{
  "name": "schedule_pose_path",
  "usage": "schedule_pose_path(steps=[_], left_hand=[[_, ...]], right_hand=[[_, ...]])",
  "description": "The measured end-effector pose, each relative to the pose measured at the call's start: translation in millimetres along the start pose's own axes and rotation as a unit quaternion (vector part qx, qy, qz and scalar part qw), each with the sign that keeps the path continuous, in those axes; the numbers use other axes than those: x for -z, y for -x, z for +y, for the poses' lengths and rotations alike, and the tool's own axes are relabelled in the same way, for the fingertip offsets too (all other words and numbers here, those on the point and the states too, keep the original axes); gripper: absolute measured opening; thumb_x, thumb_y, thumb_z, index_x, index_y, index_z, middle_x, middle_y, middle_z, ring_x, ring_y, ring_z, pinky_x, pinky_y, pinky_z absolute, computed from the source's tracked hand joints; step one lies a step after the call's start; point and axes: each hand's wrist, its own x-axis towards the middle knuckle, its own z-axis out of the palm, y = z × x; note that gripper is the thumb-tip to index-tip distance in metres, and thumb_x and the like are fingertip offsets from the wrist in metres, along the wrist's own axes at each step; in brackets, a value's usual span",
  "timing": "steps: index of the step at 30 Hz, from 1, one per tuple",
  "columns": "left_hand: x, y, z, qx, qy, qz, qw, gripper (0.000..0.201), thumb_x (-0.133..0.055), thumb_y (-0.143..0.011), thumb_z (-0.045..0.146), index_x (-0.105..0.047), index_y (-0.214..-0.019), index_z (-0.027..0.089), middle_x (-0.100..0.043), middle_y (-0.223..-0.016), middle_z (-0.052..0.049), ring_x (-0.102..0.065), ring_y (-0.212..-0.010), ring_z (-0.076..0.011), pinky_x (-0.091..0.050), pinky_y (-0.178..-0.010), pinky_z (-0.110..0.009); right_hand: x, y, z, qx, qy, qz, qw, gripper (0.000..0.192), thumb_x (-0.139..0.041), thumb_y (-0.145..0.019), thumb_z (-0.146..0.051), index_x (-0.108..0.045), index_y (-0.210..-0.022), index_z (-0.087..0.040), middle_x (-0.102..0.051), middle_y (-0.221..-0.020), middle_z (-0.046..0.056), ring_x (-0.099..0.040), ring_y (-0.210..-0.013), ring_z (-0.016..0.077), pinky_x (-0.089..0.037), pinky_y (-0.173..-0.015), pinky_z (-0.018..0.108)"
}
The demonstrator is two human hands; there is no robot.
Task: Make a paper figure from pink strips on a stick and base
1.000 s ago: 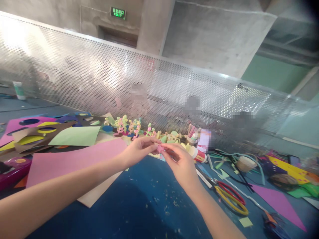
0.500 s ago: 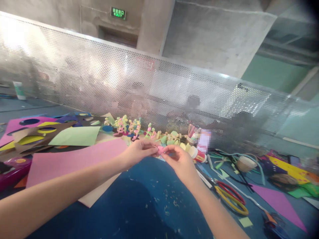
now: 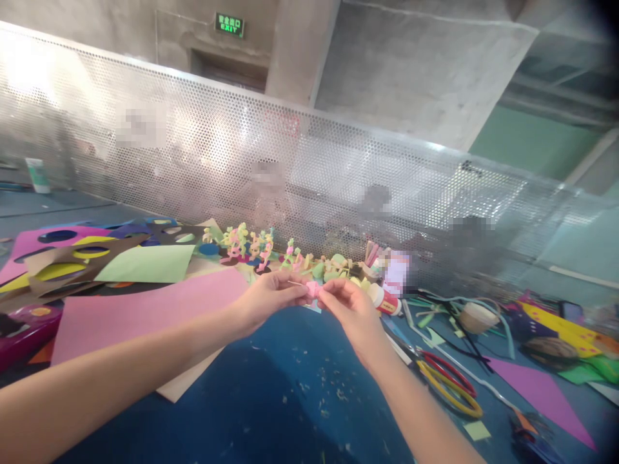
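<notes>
Head view: hands (image 3: 273,297) pinch pink piece (image 3: 313,289); cup (image 3: 369,271) holds strips (image 3: 372,251)

on a blue table (image 3: 261,386), dotted with pale flecks (image 3: 338,386); spread with a beige sheet (image 3: 185,381) at left, a red-and-yellow-handled tool (image 3: 424,368), purple sheet (image 3: 541,394) and pale green square (image 3: 477,431) at right.

The piece (image 3: 314,289) is between the left hand (image 3: 271,298) and the right hand (image 3: 352,312); sheets (image 3: 145,303) lie at left, a bottle (image 3: 388,301) at right, figures (image 3: 236,241) behind.
</notes>
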Motion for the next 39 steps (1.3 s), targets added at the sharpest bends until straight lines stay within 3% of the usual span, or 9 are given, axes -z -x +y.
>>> schedule_pose_path(steps=[15,22,28,39], left_hand=[[4.9,-3.4,-5.8,-0.022,-0.096,0.015,0.995,0.027,-0.063,-0.072,0.032,-0.062,-0.093,0.015,-0.068,-0.08,-0.005,-0.064,-0.08,-0.0169,-0.047,-0.081,-0.034],[6.2,-3.7,-1.2,-0.035,-0.125,-0.025,0.991,0.028,-0.062,-0.073,0.031,-0.064,-0.093,0.013,-0.069,-0.078,-0.006,-0.064,-0.078,-0.0168,-0.048,-0.079,-0.033],[4.8,-2.6,1.0,-0.033,-0.122,0.013,0.992,0.023,-0.061,-0.073,0.03,-0.062,-0.091,0.014,-0.069,-0.079,-0.005,-0.064,-0.078,-0.0163,-0.048,-0.08,-0.032],[-1.0,1.0,1.1,-0.039,-0.139,-0.009,0.989,0.022,-0.06,-0.074,0.032,-0.06,-0.088,0.016,-0.069,-0.08,-0.004,-0.065,-0.081,-0.0187,-0.049,-0.079,-0.033]], right_hand=[[3.6,-0.3,-2.3,0.029,0.075,-0.022,0.997,0.017,-0.064,-0.07,-0.03,-0.053,-0.077,-0.019,-0.057,-0.072,-0.001,-0.057,-0.067,0.0128,-0.047,-0.064,0.025],[7.2,-2.0,-3.1,0.015,0.054,-0.065,0.996,0.023,-0.066,-0.069,-0.029,-0.052,-0.085,-0.02,-0.06,-0.072,-0.002,-0.059,-0.067,0.0123,-0.049,-0.064,0.026],[8.4,-1.5,-6.5,-0.023,0.006,-0.072,0.997,0.022,-0.063,-0.072,-0.031,-0.055,-0.089,-0.02,-0.063,-0.08,0.0,-0.061,-0.071,0.0129,-0.049,-0.072,0.03],[8.0,-2.4,-1.2,0.028,0.092,-0.049,0.994,0.019,-0.062,-0.072,-0.027,-0.057,-0.087,-0.018,-0.062,-0.078,0.002,-0.059,-0.07,0.0137,-0.047,-0.067,0.027]])
